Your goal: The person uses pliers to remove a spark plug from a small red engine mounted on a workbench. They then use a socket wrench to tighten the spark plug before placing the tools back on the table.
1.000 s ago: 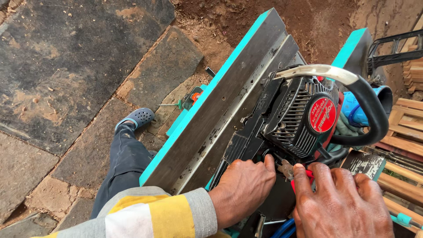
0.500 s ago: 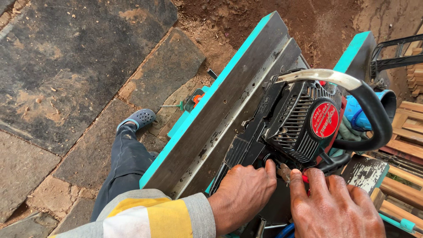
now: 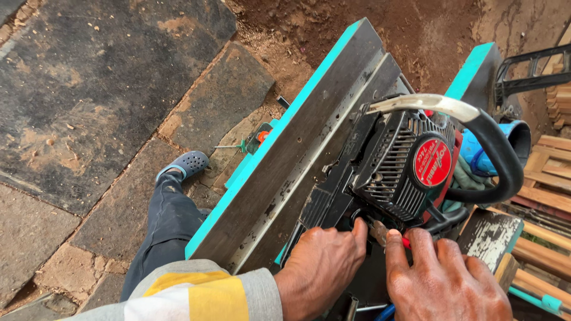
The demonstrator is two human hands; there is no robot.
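The chainsaw engine housing (image 3: 392, 172) is black with a round red cap (image 3: 432, 162); the workbench (image 3: 297, 154) has a turquoise edge; the sleeve (image 3: 202, 294) is grey and yellow.

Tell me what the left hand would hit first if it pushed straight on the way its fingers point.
Probably the black engine housing: the left hand already has its fingertips at the housing's lower edge, though depth is hard to judge.

Left hand (image 3: 324, 264) slid forward, fingertips now under chainsaw engine (image 3: 404, 166); right hand (image 3: 446, 279) edged closer.
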